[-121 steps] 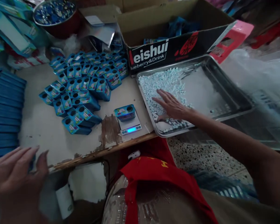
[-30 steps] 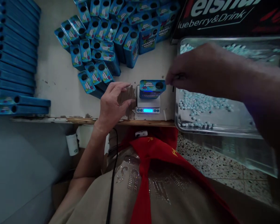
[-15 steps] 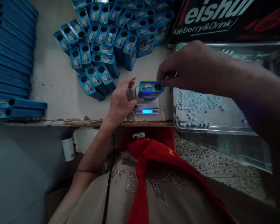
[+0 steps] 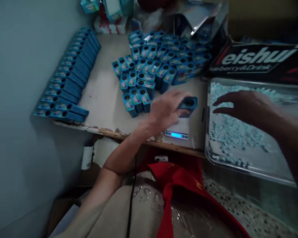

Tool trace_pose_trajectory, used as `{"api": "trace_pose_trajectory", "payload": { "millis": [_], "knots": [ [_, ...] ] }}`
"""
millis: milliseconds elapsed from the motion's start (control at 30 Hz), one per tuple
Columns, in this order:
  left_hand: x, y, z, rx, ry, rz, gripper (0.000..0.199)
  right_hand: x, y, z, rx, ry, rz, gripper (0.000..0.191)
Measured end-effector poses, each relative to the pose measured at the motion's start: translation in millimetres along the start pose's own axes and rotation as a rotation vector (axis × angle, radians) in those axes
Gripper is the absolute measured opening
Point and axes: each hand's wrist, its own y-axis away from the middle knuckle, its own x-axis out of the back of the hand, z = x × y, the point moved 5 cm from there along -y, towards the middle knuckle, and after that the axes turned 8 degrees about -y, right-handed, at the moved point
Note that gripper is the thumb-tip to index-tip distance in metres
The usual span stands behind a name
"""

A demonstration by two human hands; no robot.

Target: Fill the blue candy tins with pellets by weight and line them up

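Observation:
My left hand [image 4: 164,110] is wrapped round a small blue candy box [image 4: 190,105] with a round dark hole in its top. The box is over the plate of a small digital scale [image 4: 176,135], whose display glows blue; I cannot tell if they touch. Over the metal tray [image 4: 208,145] my right hand [image 4: 248,107] hovers with thumb and fingers apart, and nothing shows between them. Below and around it lie many pale blue and white candies [image 4: 235,138]. Motion blurs the left hand a little.
Many blue boxes [image 4: 145,94] stand grouped on the worn table [image 4: 101,89]. A long row of similar boxes [image 4: 69,79] lines the left wall. Behind the tray is a black printed carton [image 4: 258,62]. A white cup-like cylinder [image 4: 87,158] sits below the table edge.
My left hand has gone from beside the box to gripping it. My right hand has left the box's hole, moved right over the tray and opened. The camera view has shifted.

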Motion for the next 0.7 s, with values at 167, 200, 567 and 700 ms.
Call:
{"api": "trace_pose_trajectory", "payload": {
  "millis": [167,200,567,700],
  "knots": [
    [147.1,35.1,-127.0,0.194,-0.210,0.308,0.052,-28.4,-28.1,-104.3,0.383,-0.214,0.092,0.044],
    [170.0,43.7,-160.1,0.266,-0.278,0.244,0.057,-33.1,-35.1,-134.4,0.457,-0.161,0.056,0.051],
    [201.8,191.2,-329.5,0.565,-0.068,-0.124,0.040,-47.1,-81.5,-232.7,0.546,0.320,-0.218,0.038],
    [181.3,203.1,-331.0,0.479,-0.226,-0.058,0.047,-30.2,-70.3,-224.5,0.483,0.390,-0.287,0.016]
  ]
}}
